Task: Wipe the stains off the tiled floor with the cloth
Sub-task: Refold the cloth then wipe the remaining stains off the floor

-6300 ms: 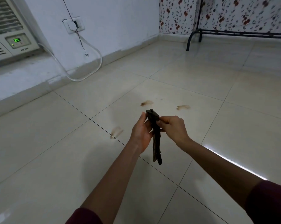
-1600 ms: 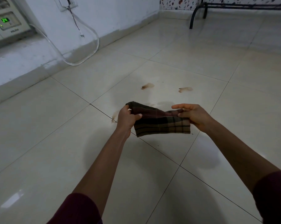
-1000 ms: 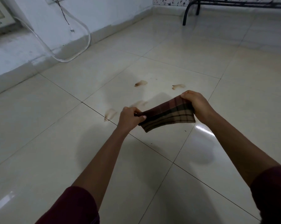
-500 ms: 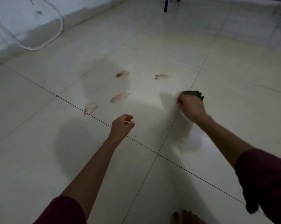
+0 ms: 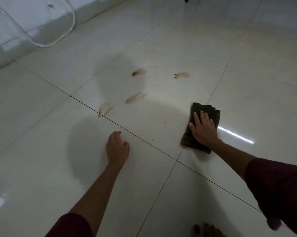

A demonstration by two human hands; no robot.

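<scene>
Loosely curled and holding nothing, the left hand [image 5: 117,148] hovers at lower centre of the tiled floor [image 5: 41,151]; four brown stains [image 5: 135,98] lie above it, unwiped. At right, the right hand [image 5: 203,129] presses flat-fingered on the folded cloth [image 5: 211,111]. One risk: dragging could smear stains. No containers appear.

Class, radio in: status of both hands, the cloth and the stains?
Right hand flat on folded cloth, pressed to floor. Left hand loose, holding nothing. Four stains unwiped, left of cloth. Nothing between.
</scene>
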